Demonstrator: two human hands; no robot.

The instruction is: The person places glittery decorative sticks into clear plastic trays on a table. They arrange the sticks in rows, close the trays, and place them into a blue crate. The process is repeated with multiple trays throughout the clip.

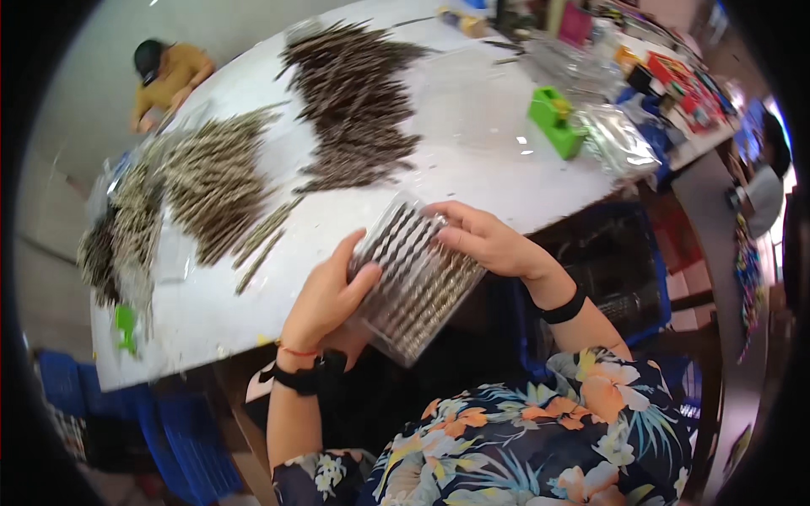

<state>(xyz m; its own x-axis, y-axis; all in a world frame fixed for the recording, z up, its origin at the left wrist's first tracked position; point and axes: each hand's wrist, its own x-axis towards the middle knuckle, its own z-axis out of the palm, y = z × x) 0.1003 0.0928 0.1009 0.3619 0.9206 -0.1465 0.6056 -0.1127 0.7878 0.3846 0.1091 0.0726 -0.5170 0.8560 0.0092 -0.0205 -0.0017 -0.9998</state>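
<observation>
Between my two hands a clear plastic case (413, 282) is held tilted above the table's near edge. Inside it lie rows of twisted strands, dark at the far end and shading to pale gold nearer me. My left hand (331, 291) grips the case's left side, thumb on top and fingers partly hidden beneath. The far right corner is pinched by my right hand (477, 239). Just beyond the case, a few loose twisted strands (268, 232) lie on the white table (481, 143). What they are made of is too blurred to tell.
Heaps of brown (211, 185) and dark twisted strands (354, 101) cover the table's left and middle. A green tape dispenser (557, 122) stands at right, beside a silvery plastic bag (620, 139). Blue-rimmed dark crates (603, 278) sit below the right edge. Another person (173, 80) works at far left.
</observation>
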